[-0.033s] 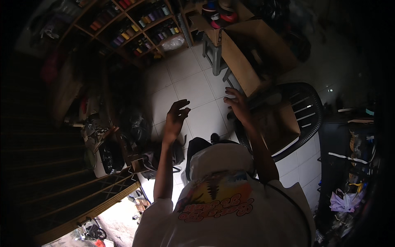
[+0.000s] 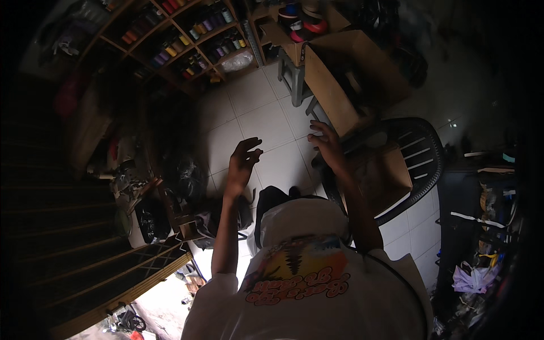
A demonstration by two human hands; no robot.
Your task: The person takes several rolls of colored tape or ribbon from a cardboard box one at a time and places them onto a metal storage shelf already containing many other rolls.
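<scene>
Here our left hand (image 2: pixel 242 160) hovers empty, fingers loosely curled; our right hand (image 2: pixel 327 144), fingers spread, reaches toward the brown cardboard box (image 2: pixel 345 85) on the right.

We wear a white short-sleeved T-shirt (image 2: pixel 317 300) with a bright printed graphic across the chest in yellow, orange and teal, and a line of curly pink lettering beneath it. Our forearms are bare, without watch or gloves, as are our left hand (image 2: pixel 242 161) and right hand (image 2: pixel 328 146).

Dim, heavily vignetted fisheye view
</scene>
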